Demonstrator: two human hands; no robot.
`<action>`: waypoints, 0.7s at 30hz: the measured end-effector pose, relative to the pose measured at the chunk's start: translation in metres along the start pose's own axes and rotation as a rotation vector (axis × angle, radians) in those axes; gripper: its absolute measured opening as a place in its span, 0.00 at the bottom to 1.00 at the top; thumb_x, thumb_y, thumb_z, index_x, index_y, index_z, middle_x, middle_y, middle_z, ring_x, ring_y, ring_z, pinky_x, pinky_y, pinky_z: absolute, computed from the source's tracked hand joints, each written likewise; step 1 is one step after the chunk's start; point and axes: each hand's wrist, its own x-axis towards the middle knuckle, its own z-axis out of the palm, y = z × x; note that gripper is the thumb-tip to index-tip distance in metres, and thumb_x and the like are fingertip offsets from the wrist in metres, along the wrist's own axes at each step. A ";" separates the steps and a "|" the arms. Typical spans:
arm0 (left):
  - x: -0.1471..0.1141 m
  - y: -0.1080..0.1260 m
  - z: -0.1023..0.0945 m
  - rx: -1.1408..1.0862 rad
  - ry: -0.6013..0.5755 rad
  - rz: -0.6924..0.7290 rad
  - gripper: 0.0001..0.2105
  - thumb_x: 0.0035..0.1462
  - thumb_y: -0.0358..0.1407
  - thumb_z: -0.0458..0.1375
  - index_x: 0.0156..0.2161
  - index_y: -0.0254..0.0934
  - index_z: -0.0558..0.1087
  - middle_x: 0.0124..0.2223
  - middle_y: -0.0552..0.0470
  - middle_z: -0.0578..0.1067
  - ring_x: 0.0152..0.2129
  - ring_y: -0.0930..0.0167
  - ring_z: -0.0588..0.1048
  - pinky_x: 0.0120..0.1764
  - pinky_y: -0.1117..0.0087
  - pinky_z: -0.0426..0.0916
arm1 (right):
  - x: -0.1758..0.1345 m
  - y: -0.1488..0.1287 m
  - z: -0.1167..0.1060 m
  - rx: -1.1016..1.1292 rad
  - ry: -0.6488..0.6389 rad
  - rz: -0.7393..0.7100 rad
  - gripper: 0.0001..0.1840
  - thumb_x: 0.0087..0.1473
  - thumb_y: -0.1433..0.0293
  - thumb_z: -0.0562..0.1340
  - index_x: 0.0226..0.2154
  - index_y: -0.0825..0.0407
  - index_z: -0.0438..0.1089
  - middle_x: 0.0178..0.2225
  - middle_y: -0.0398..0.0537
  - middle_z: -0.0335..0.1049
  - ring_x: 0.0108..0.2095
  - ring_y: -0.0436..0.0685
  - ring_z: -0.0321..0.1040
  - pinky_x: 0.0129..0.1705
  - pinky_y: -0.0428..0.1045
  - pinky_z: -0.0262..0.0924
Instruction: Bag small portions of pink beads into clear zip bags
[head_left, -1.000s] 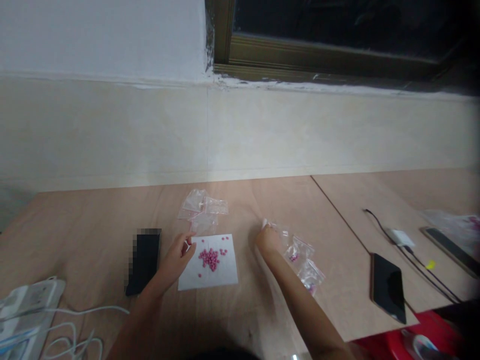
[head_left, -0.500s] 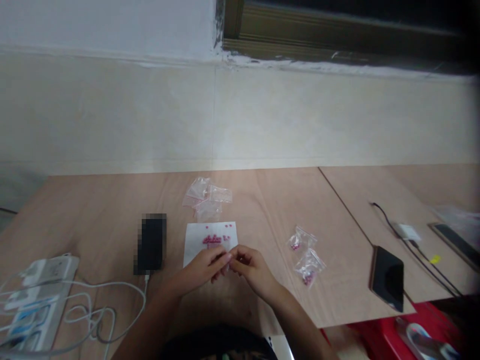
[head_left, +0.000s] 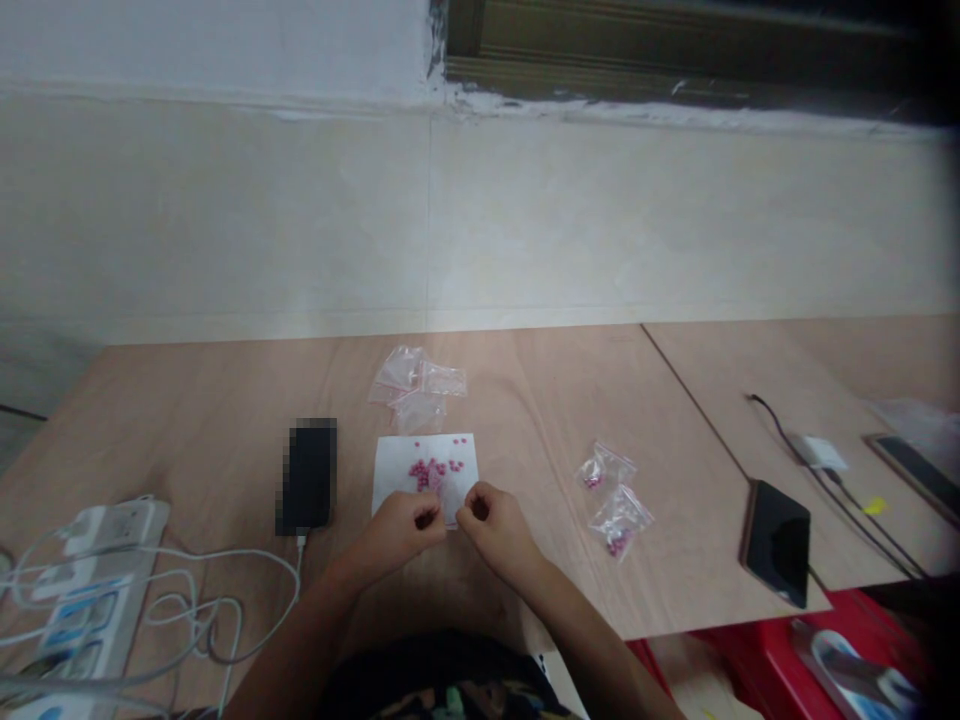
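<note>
Wooden table [head_left: 525, 400] with paper [head_left: 391, 470], bags [head_left: 416, 410], phones [head_left: 778, 543], power strip [head_left: 112, 592]

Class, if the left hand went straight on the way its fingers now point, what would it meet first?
Most likely the right hand, just across a narrow gap from the left hand; depth and anything see-through between them are hard to judge.

I see room between square white paper [head_left: 391, 463] and clear plastic bags [head_left: 624, 507]; a long white power strip [head_left: 106, 600] blocks left.

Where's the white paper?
In the head view, the white paper lies just left of centre on the table, under loose pink beads, near the left hand.
</note>
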 end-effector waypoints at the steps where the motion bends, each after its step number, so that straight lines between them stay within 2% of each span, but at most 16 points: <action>1: 0.001 0.000 0.001 0.012 -0.003 0.008 0.09 0.45 0.30 0.49 0.17 0.34 0.59 0.18 0.60 0.55 0.18 0.78 0.56 0.20 0.77 0.48 | 0.001 0.000 0.000 -0.006 -0.039 -0.013 0.03 0.40 0.73 0.55 0.19 0.52 0.60 0.17 0.40 0.60 0.19 0.48 0.57 0.22 0.43 0.49; 3: 0.001 0.001 0.002 0.028 -0.014 0.025 0.10 0.47 0.31 0.48 0.17 0.34 0.60 0.18 0.60 0.55 0.17 0.78 0.56 0.20 0.77 0.47 | 0.004 0.002 0.002 -0.029 -0.117 -0.047 0.03 0.43 0.72 0.54 0.24 0.53 0.63 0.20 0.42 0.64 0.21 0.48 0.59 0.23 0.43 0.50; 5: 0.000 0.003 0.001 0.068 -0.024 0.034 0.10 0.47 0.32 0.48 0.17 0.34 0.61 0.17 0.60 0.56 0.17 0.77 0.56 0.20 0.76 0.46 | 0.008 0.004 0.004 -0.132 -0.138 -0.044 0.04 0.43 0.73 0.54 0.23 0.53 0.64 0.20 0.44 0.65 0.22 0.49 0.60 0.23 0.43 0.50; 9: -0.005 0.004 -0.006 0.216 -0.006 0.019 0.10 0.45 0.30 0.50 0.16 0.33 0.62 0.16 0.60 0.57 0.16 0.77 0.58 0.20 0.75 0.45 | 0.015 0.007 0.006 -0.364 -0.052 0.028 0.06 0.40 0.73 0.56 0.16 0.54 0.64 0.19 0.47 0.66 0.22 0.51 0.59 0.24 0.44 0.47; 13: -0.014 -0.001 -0.016 0.175 0.005 0.045 0.12 0.50 0.32 0.48 0.19 0.33 0.65 0.17 0.59 0.60 0.16 0.77 0.60 0.21 0.76 0.49 | 0.015 0.003 0.002 -0.295 -0.028 0.008 0.08 0.40 0.72 0.55 0.15 0.54 0.63 0.17 0.45 0.64 0.20 0.49 0.58 0.22 0.44 0.46; 15: -0.017 -0.007 -0.021 0.087 0.048 0.079 0.10 0.53 0.36 0.48 0.27 0.34 0.68 0.23 0.57 0.66 0.21 0.75 0.63 0.24 0.76 0.56 | 0.014 -0.001 -0.002 -0.183 -0.047 -0.018 0.09 0.41 0.73 0.54 0.15 0.54 0.63 0.15 0.42 0.61 0.19 0.48 0.56 0.21 0.43 0.46; 16: -0.018 -0.010 -0.023 0.054 0.091 0.104 0.08 0.52 0.38 0.51 0.33 0.35 0.68 0.29 0.54 0.69 0.25 0.73 0.66 0.28 0.75 0.60 | 0.014 -0.003 -0.004 -0.124 -0.065 -0.031 0.09 0.42 0.73 0.54 0.15 0.54 0.62 0.15 0.41 0.60 0.18 0.47 0.55 0.21 0.43 0.47; 17: -0.018 -0.013 -0.024 0.034 0.137 0.134 0.12 0.49 0.39 0.54 0.40 0.37 0.67 0.36 0.51 0.69 0.32 0.70 0.67 0.34 0.71 0.63 | 0.014 -0.006 -0.005 -0.064 -0.091 -0.046 0.09 0.42 0.73 0.53 0.15 0.54 0.62 0.14 0.40 0.59 0.18 0.47 0.55 0.21 0.42 0.47; 19: -0.016 -0.021 -0.022 0.005 0.173 0.201 0.28 0.42 0.39 0.61 0.51 0.39 0.59 0.50 0.45 0.63 0.45 0.63 0.62 0.47 0.62 0.58 | 0.015 -0.011 -0.007 0.058 -0.174 -0.074 0.09 0.42 0.74 0.53 0.15 0.54 0.60 0.14 0.39 0.56 0.18 0.46 0.53 0.20 0.42 0.47; 21: -0.012 -0.028 -0.017 -0.073 0.097 0.231 0.36 0.40 0.37 0.63 0.55 0.40 0.54 0.55 0.43 0.57 0.52 0.61 0.56 0.52 0.57 0.53 | 0.017 -0.014 -0.007 0.175 -0.280 -0.098 0.09 0.43 0.74 0.52 0.15 0.53 0.59 0.14 0.38 0.55 0.17 0.46 0.52 0.19 0.41 0.46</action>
